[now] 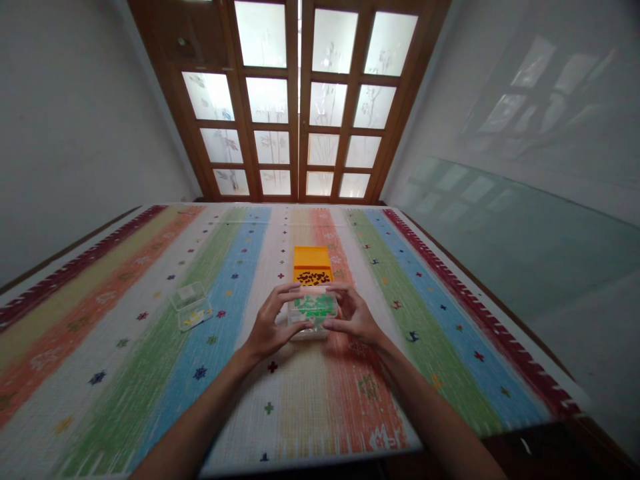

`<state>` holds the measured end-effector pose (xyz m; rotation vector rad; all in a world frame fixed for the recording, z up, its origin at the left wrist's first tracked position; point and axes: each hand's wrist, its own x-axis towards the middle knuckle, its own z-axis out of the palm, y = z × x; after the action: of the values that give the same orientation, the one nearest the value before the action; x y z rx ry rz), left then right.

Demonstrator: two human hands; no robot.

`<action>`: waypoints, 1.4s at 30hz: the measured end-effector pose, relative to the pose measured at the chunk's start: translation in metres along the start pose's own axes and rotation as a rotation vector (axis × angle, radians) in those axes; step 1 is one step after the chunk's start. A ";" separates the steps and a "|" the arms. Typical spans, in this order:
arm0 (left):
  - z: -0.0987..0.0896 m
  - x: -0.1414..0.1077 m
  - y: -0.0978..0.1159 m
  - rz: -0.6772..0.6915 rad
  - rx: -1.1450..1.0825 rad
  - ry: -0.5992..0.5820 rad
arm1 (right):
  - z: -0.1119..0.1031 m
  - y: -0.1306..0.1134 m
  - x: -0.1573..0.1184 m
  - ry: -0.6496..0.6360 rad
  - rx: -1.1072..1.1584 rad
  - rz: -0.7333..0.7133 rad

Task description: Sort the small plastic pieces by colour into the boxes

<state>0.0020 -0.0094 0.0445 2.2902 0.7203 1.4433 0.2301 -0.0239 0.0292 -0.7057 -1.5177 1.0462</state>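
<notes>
Between both my hands is a clear plastic box (314, 310) with many small green pieces inside. My left hand (273, 321) grips its left side, fingers along the far edge and thumb at the near edge. On the right side my right hand (356, 317) holds it the same way. Just beyond the box stands an opened yellow case (311, 257), its lid tilted back and small dark brown pieces in its base. The lower part of that case is hidden behind the clear box and my fingers.
To the left, a small clear box (191, 307) lies with its lid up and a few yellow pieces inside. A striped cloth (220, 373) covers the table. Beyond the far edge are wooden doors (300, 133) with glass panes; a glass sheet (525, 220) leans at the right wall.
</notes>
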 end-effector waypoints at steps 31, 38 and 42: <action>-0.001 -0.004 0.005 0.002 0.042 -0.023 | 0.015 -0.024 -0.003 0.002 -0.186 0.255; -0.003 -0.007 -0.001 -0.040 0.044 -0.111 | -0.003 -0.017 -0.008 -0.094 -0.371 0.171; -0.006 -0.009 -0.003 -0.070 0.030 -0.160 | -0.004 -0.012 -0.010 -0.111 -0.380 0.169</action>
<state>-0.0077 -0.0116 0.0393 2.3465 0.7702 1.2099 0.2371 -0.0366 0.0354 -1.0694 -1.8019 0.9413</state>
